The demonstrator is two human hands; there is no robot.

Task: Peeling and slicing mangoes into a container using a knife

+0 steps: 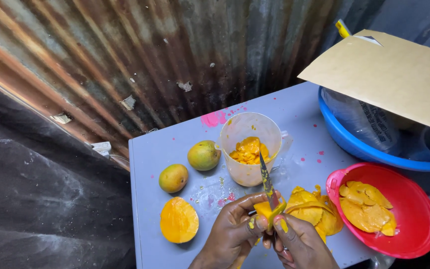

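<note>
We work at the near edge of a pale grey table (pixel 170 144), whose left edge drops off beside a dark sheet and whose far edge meets a rusty corrugated wall (pixel 125 55). Open room is scarce: a cut mango half (pixel 179 219) lies face up near our left, two whole mangoes (pixel 204 155) sit behind it, and a clear plastic jug (pixel 250 148) holding mango pieces stands just beyond our hands. To the right, a heap of peels (pixel 314 211) rests against a red bowl (pixel 424 219) with more peels inside, and a blue basin (pixel 354 147) under a sheet of cardboard (pixel 399 74) fills the far right corner. Our left hand (pixel 232 231) is curled, its fingers pinching a small mango piece (pixel 264 209) low over the table's near edge. Our right hand (pixel 299 244) is closed around a knife (pixel 267 182), its blade pointing up toward the jug and lying against the piece.
</note>
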